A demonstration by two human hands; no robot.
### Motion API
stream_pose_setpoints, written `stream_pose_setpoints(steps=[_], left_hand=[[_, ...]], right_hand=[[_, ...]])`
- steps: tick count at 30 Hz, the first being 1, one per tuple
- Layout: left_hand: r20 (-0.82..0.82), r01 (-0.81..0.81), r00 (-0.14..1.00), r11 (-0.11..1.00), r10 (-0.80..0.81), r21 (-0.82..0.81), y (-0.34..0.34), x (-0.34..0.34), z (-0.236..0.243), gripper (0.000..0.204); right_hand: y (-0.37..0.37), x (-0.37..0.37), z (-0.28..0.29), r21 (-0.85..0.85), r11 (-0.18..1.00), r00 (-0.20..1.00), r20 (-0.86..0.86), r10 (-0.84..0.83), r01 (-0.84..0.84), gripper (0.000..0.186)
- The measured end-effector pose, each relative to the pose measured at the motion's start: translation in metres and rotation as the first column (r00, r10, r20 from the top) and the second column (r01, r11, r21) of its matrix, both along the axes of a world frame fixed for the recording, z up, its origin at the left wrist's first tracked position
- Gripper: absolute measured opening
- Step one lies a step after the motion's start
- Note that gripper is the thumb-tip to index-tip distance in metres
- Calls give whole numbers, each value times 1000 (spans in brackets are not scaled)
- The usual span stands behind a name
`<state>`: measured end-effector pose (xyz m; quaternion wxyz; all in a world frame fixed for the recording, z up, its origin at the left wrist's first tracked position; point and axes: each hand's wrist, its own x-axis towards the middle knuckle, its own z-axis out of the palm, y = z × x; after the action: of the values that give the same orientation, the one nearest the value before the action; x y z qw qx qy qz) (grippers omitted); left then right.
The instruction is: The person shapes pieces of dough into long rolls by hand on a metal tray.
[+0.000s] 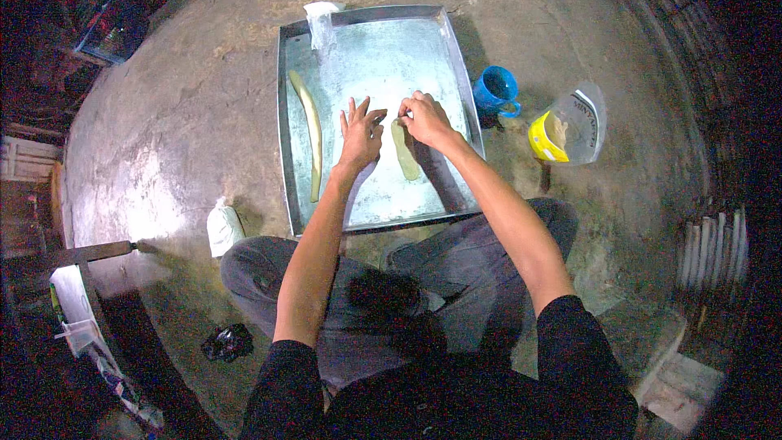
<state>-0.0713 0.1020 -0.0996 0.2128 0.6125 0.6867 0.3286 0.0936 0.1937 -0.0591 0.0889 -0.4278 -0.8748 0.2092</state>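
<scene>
Hands [360, 140] [428, 122] downturned by pale-green strip [405, 155]

A person sits cross-legged at a shallow metal tray [366, 57]. The left hand [361, 138] hovers over it with fingers spread; the right hand [423, 120] bends its fingers at the far end of a flat greenish strip [406, 156], its grip unclear. A longer pale-green strip [309, 126] lies along the left wall. Right of the tray stand a blue mug [495, 90] and a yellow-and-clear bag [547, 137].
</scene>
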Motion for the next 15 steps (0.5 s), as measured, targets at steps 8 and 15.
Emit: stream_pose_setpoints(steps=[8, 15], left_hand=[[-23, 95, 995, 995, -94, 33, 2, 7, -3, 35], [-45, 207, 978, 978, -205, 37, -2, 8, 6, 30]], right_hand=[[0, 5, 17, -118, 992, 994, -103, 41, -53, 9], [-9, 18, 29, -121, 991, 977, -210, 28, -54, 13]])
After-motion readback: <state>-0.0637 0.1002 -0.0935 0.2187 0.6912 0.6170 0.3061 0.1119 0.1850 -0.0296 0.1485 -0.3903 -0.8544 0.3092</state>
